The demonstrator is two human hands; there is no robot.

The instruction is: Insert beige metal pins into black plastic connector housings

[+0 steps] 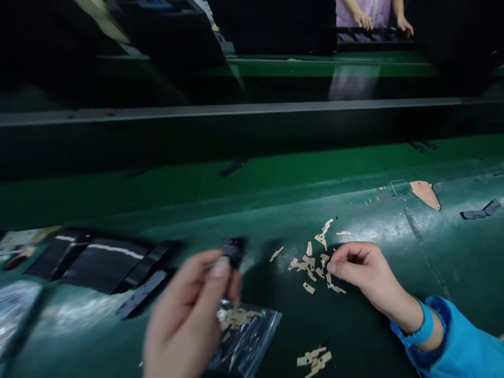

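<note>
- Head view: small black part [232, 249] pinched between left hand [189, 315] fingers, blurred, long axis unclear.
- Right hand [362, 268] fingers closed on tiny dark piece [325, 268], touching tan scraps [311, 262] on green bench [275, 210].
- Clear bag [248, 336] just below left fingers.

Green bench [394, 325] — tan paper scraps [311, 262] (scattered), clear bag [252, 336], black ribbed parts [102, 262]

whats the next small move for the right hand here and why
Probably lift one tan piece clear of the scattered tan pieces and carry it toward the small black part. The right hand already pinches at the pile's edge, and the left hand holds that part raised, apparently waiting.
</note>
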